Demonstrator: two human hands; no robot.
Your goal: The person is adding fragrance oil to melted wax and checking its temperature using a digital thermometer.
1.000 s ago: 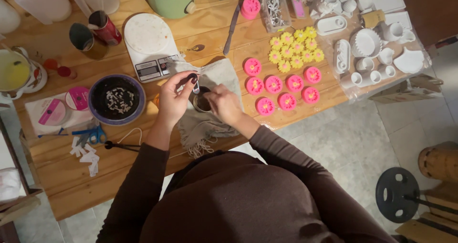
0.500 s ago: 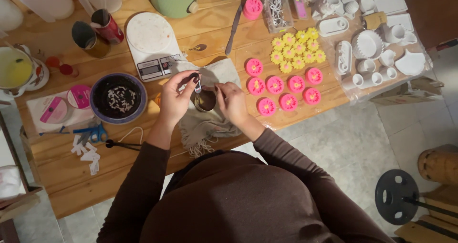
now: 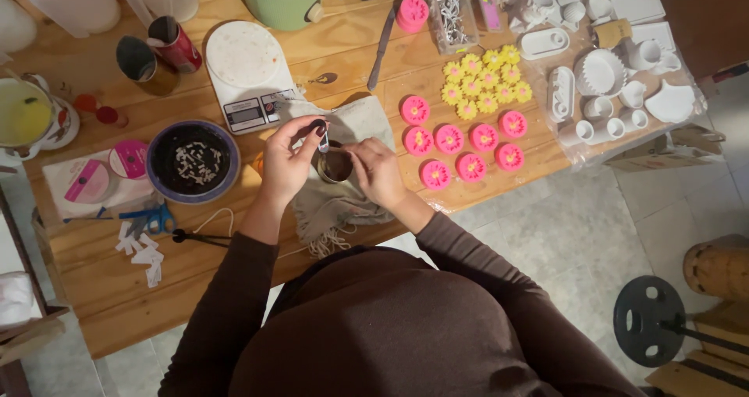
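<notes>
- Hands meet over a small round metal tin (image 3: pixel 337 165) that stands on a beige fringed cloth (image 3: pixel 343 202) near the middle of the wooden table (image 3: pixel 94 288).
- Left hand (image 3: pixel 285 163) pinches a small pale strip (image 3: pixel 323 141) between thumb and fingertips, holding it just above the tin's far-left rim; the other fingers are curled in.
- Right hand (image 3: pixel 378 171) lies against the tin's right side, fingers bent around its wall, steadying it; whether the grip is tight cannot be told.
- Inside, the tin looks dark, and what it holds is too small to tell.
- Left of the left hand, close by, sits a purple-rimmed bowl (image 3: pixel 193 161) with a dark inside and pale bits in it.
- Beyond the hands lies a white kitchen scale (image 3: pixel 246 69) with a round platter, touching the cloth's far-left corner.
- To the right of the cloth, pink flower-shaped pieces (image 3: pixel 460 143) lie in rows, with a cluster of yellow flower pieces (image 3: pixel 485 81) farther off.
- At the far right, white moulds and small cups (image 3: pixel 608 69) are spread on a clear sheet.
- Blue-handled scissors (image 3: pixel 152 219) and scraps of white paper (image 3: pixel 140 249) lie at the near left of the table.
- Two dark-lidded cans (image 3: pixel 156 50) stand at the far left, beside a cup of yellow liquid (image 3: pixel 23 116).
</notes>
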